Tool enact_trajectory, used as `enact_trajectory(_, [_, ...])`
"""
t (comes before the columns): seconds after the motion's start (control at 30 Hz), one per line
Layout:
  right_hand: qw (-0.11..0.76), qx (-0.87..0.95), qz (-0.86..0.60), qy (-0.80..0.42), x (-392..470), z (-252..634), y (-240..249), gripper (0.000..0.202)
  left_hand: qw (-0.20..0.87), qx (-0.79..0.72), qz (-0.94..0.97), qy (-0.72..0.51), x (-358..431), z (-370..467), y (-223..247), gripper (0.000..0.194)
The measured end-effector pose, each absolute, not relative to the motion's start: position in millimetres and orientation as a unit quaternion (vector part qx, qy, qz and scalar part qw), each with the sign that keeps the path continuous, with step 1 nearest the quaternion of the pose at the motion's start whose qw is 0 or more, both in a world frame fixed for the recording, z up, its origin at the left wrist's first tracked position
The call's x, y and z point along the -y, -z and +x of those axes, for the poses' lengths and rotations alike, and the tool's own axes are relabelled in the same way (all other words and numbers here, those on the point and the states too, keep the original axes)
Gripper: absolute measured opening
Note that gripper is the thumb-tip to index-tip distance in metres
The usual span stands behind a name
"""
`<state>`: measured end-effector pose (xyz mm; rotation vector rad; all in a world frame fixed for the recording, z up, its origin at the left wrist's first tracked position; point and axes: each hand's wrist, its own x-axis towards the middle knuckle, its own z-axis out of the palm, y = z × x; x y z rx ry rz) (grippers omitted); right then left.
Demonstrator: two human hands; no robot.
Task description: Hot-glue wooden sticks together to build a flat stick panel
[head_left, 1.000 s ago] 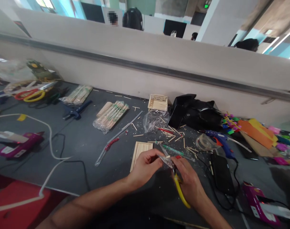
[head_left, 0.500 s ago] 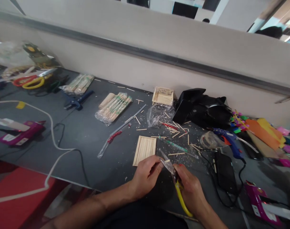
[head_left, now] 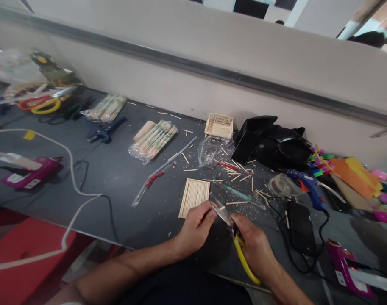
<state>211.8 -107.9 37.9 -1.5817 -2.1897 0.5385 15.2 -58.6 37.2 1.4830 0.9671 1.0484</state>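
Observation:
My right hand [head_left: 252, 239] is wrapped round the yellow handles of a pair of scissors [head_left: 223, 215], whose blades point up and left. Between the blades shows a short piece of pale wooden stick [head_left: 222, 208]. The blade tips reach the fingers of my left hand [head_left: 198, 224], which are pinched together on what looks like the thin stick, mostly hidden. Just behind my left hand lies a flat panel of wooden sticks [head_left: 195, 194] with a raised border.
Cut stick pieces [head_left: 234, 169] and crumbs litter the table [head_left: 110, 178]. A small wooden model [head_left: 219, 126] stands by the wall, beside a black bag [head_left: 272, 142]. At right are a blue glue gun [head_left: 309, 186], a black phone [head_left: 301, 228] and a purple power strip [head_left: 349, 267]. Packaged stick bundles [head_left: 157, 142] lie left.
The view has shifted slightly. Both hands stay close together with the scissors at the stick; the blades look closer together than before.

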Motion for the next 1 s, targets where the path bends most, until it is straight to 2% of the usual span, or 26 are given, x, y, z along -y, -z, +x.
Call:
enact_trajectory(0.17, [0.194,0.785,-0.558,-0.185,107.6,210.8,-37.2,0.046,0.502,-0.386,0.634,-0.444,63.6,14.2,-32.9,0.025])
enact_trajectory(0.37, [0.226,0.779,-0.536,-0.234,106.2,197.7,-43.0,0.042,0.529,-0.373,0.630,-0.430,67.0,14.7,-33.6,0.035])
enact_trajectory(0.63, [0.186,0.771,-0.563,-0.234,108.5,203.2,-36.2,0.043,0.535,-0.418,0.605,-0.416,69.0,14.9,-26.2,0.043])
enact_trajectory(0.83, [0.168,0.799,-0.541,-0.203,96.6,207.7,-32.8,0.033,0.556,-0.392,0.615,-0.398,65.5,6.9,-41.9,0.040])
enact_trajectory(0.9, [0.170,0.796,-0.559,-0.158,91.7,212.2,-36.0,0.025,0.541,-0.408,0.611,-0.409,56.8,-1.9,-47.2,0.038])
enact_trajectory(1.0, [0.160,0.781,-0.596,-0.094,91.0,227.5,-38.0,0.020,0.444,-0.475,0.623,-0.434,32.8,-24.4,-46.7,0.029])
